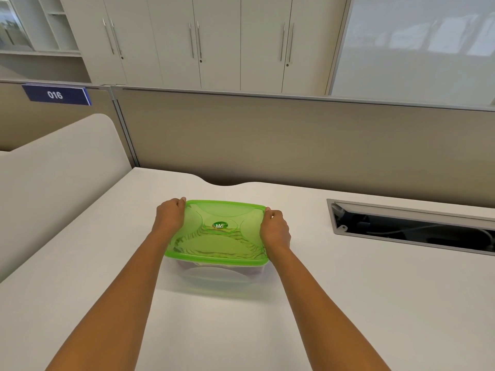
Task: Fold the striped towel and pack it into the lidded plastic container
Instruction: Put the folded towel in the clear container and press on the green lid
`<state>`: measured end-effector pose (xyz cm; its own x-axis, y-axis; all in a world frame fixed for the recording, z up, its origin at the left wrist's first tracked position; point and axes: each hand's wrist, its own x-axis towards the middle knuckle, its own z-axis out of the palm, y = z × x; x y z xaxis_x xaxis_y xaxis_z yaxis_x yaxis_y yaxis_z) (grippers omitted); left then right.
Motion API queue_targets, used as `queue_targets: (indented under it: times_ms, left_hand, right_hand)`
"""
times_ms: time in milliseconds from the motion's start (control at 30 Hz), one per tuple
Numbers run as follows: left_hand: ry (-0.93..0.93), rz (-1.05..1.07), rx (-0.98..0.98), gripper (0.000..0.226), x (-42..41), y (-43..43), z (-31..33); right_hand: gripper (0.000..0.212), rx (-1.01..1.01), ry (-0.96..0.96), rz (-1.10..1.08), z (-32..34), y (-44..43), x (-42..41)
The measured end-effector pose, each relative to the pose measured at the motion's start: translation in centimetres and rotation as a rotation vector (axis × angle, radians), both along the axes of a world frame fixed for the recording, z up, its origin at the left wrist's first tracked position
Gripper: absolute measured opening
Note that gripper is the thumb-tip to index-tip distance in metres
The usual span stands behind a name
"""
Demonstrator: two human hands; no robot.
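A clear plastic container [214, 277] stands on the white desk [348, 303] in the middle of the view. A translucent green lid [222, 215] lies on top of it. Through the lid and the wall shows the striped towel [230, 249], folded inside the container. My left hand [169, 214] grips the lid's far left corner with the fingers curled over the rim. My right hand [275, 228] holds the far right corner the same way. Both forearms reach in from the bottom of the view, one along each side of the container.
An open cable slot [412, 228] is cut into the desk at the right. A beige partition [267, 140] runs along the desk's far edge, with a curved notch in front of it. A low side panel [53, 178] stands at the left.
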<state>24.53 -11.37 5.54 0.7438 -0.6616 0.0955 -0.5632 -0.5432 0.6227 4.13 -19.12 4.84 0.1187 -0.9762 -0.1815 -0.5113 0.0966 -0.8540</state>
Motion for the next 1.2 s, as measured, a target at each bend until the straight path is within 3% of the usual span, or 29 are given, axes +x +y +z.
queue_targets:
  times_ms: [533, 700, 833, 933, 1200]
  left_hand:
    - [0.069, 0.076, -0.074, 0.039, -0.4, 0.8, 0.3]
    - [0.149, 0.044, -0.104, 0.033, -0.3, 1.8, 0.7]
    - [0.164, 0.040, -0.184, 0.033, -1.1, 3.3, 0.5]
    - [0.151, 0.061, -0.246, 0.032, -2.4, 4.5, -0.2]
    - [0.115, 0.151, -0.353, 0.035, -5.1, 5.5, -1.0]
  right_hand:
    - [0.041, -0.032, -0.041, -0.101, 0.6, 1.0, -0.5]
    - [0.048, 0.091, -0.186, 0.012, 0.7, 1.0, -1.8]
    - [0.057, 0.282, -0.413, 0.136, 1.3, 1.9, -4.4]
    - [0.053, 0.369, -0.480, 0.258, 1.4, 3.5, -6.2]
    - [0.047, 0.350, -0.555, 0.221, 0.8, 6.0, -7.1]
